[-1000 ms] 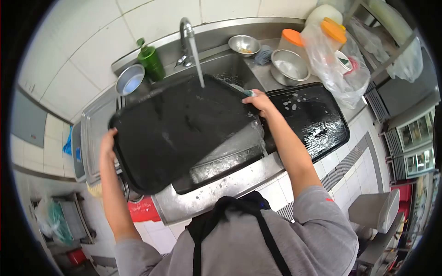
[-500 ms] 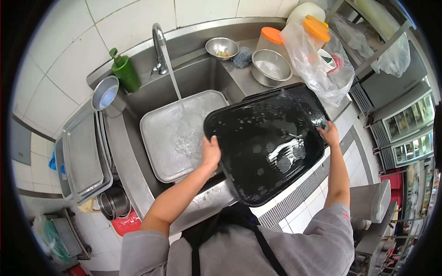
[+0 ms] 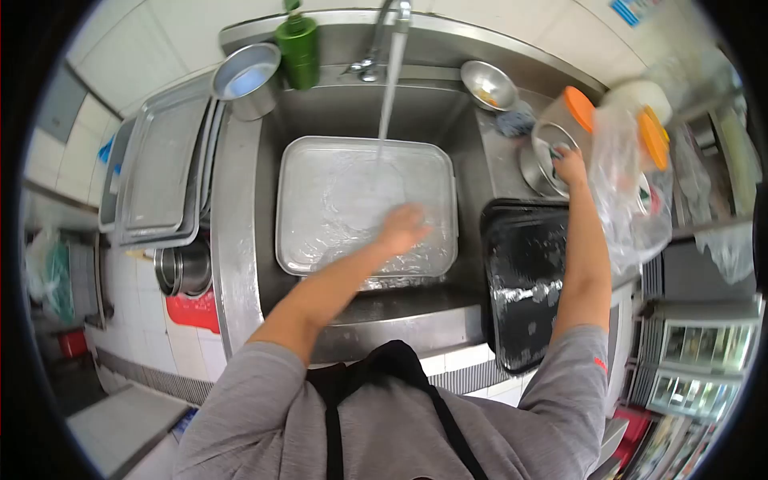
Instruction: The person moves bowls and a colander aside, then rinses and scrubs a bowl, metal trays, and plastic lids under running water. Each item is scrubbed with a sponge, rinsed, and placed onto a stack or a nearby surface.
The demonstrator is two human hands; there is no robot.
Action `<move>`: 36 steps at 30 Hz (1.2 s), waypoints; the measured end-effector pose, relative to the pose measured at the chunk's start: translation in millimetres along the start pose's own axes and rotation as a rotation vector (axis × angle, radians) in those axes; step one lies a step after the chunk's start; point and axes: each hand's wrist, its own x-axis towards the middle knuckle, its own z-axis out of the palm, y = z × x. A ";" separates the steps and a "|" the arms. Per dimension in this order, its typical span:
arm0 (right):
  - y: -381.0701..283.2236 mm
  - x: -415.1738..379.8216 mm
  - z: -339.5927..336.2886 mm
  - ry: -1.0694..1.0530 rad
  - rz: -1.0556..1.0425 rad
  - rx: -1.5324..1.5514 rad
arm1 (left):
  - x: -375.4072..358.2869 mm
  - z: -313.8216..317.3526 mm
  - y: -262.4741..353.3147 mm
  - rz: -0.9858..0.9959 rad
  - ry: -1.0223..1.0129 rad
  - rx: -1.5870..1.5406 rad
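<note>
A light grey rectangular tray (image 3: 336,192) lies in the metal sink (image 3: 320,112), with water from the tap (image 3: 398,20) running into it. My left hand (image 3: 405,228) is over the right part of this tray, blurred by motion, with its fingers reaching out and nothing in them. At the round metal bowl (image 3: 529,172) on the right counter, my right hand (image 3: 570,166) is closed on a small dark green scouring pad (image 3: 555,152), inside the rim. Wet black trays (image 3: 520,264) lie stacked to the right of the sink, below my right forearm.
Left of the tap are a green pump bottle (image 3: 298,52) and a metal pot (image 3: 250,84). Metal trays (image 3: 164,160) lean at the left. A small bowl (image 3: 489,84), grey steel wool (image 3: 514,122), orange-lidded containers (image 3: 578,112) and a plastic bag (image 3: 620,192) crowd the right counter.
Both hands have let go of the black tray, which now lies on the right. My left hand has moved over the sink tray, my right hand to the metal bowl. The view has shifted.
</note>
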 end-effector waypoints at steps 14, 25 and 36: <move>-171.4 -26.2 16.9 0.281 -0.245 0.223 | -51.6 40.5 -93.8 0.150 -0.115 0.340; -286.7 -251.3 229.2 -0.067 -0.560 0.216 | -115.3 -90.0 -152.0 -0.526 0.309 0.584; -418.4 -110.4 253.3 0.129 -0.973 0.368 | -138.0 -66.4 -141.1 -1.103 0.567 -0.147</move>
